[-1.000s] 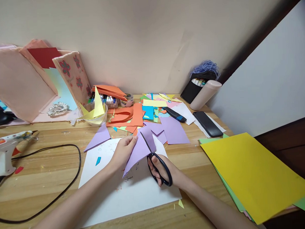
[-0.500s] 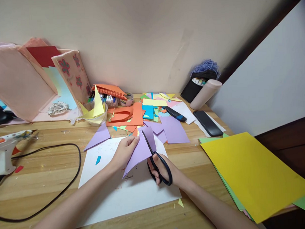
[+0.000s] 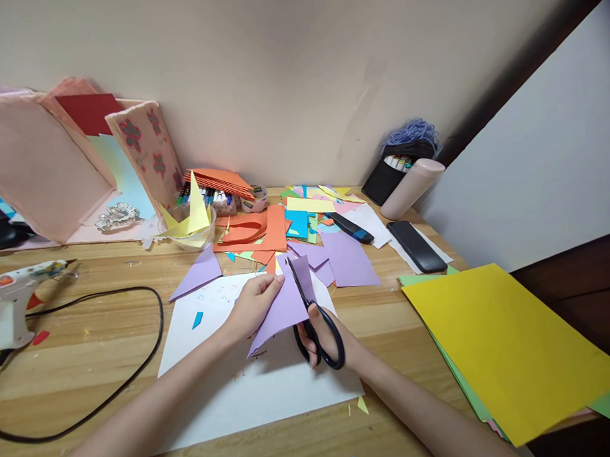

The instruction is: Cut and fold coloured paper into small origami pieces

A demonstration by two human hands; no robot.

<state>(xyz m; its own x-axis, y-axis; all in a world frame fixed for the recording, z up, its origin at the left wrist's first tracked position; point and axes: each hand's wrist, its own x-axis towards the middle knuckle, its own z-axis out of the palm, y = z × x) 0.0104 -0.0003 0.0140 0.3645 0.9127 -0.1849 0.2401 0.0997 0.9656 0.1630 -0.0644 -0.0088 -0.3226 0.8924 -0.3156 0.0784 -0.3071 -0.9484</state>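
My left hand pinches the left edge of a piece of purple paper, thumb on top. In my right hand is a pair of dark-handled scissors, with my fingers through the loops. The blades lie across the right part of the purple paper and point away from me. Below both hands lies a white sheet with small marks and a blue scrap on it. Other purple pieces rest just beyond the hands.
A white glue gun with a looping black cord is at left. Yellow paper tops a stack at right. Orange paper, a plastic bowl, a box cutter and a black case lie farther back.
The scissor blades look more closed on the purple paper than before. Both hands and the paper have shifted only slightly.
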